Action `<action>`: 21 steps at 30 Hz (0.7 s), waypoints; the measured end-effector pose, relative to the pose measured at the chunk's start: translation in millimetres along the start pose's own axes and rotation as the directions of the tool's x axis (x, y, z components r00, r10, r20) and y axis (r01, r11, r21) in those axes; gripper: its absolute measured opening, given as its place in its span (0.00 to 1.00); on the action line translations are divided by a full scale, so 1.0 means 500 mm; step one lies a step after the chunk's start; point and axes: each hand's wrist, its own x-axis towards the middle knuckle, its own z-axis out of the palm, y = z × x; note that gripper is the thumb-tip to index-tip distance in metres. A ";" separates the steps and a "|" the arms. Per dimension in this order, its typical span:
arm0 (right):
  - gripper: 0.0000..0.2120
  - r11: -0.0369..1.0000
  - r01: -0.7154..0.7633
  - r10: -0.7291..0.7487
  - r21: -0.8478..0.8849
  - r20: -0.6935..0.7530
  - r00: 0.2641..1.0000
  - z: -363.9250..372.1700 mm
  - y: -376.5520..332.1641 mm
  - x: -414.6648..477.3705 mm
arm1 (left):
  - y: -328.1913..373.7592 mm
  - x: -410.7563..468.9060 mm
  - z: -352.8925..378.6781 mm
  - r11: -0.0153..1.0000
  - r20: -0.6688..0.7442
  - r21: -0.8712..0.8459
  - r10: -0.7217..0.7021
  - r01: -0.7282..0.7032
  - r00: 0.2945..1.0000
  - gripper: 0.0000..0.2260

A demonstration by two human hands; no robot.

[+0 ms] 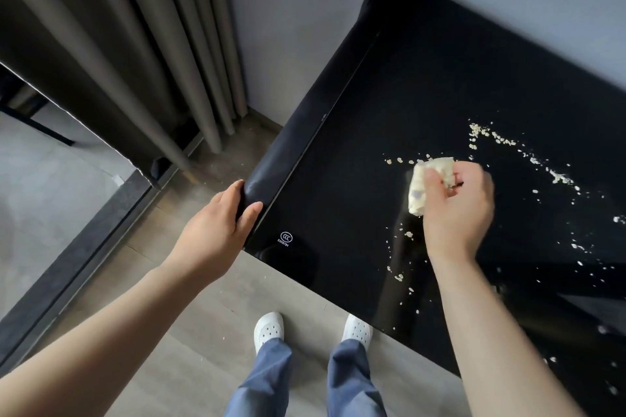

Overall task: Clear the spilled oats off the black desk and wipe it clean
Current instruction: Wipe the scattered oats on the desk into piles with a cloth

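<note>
A cloth (423, 184) was clutched in the right grip (457, 210) on the bench (338, 179), whose edge was clasped by the left grip (220, 223). Oats (491, 137) were scattered around the cloth; clearing was judged barely begun.

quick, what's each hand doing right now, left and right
Left hand: curled round the rolled edge of the black desk, holding it.
Right hand: grip closed on a crumpled pale cloth, pressed to the desk among the spilled oats.

Both arms are reaching forward; the left hand (216, 230) is curling round the desk edge (288, 152); the right hand (457, 213) is clutching a wadded cloth (420, 189).
</note>
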 end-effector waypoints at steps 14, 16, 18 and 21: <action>0.08 0.976 0.186 -0.201 0.109 0.148 0.968 -0.041 0.008 -0.238 | 0.087 -0.060 0.000 0.961 -0.046 0.177 0.222 -0.211 0.974 0.26; 0.09 0.979 0.187 -0.196 0.076 0.141 0.970 -0.053 0.026 -0.209 | 0.083 -0.065 0.004 0.954 -0.028 0.206 0.230 -0.219 0.973 0.27; 0.09 0.994 0.109 -0.111 0.029 0.095 0.989 -0.074 0.043 -0.167 | 0.085 -0.071 0.003 0.952 -0.016 0.218 0.225 -0.216 0.974 0.28; 0.09 1.000 -0.016 0.016 0.010 0.038 0.999 -0.109 0.055 -0.127 | 0.097 -0.086 -0.002 0.956 -0.010 0.210 0.210 -0.204 0.978 0.27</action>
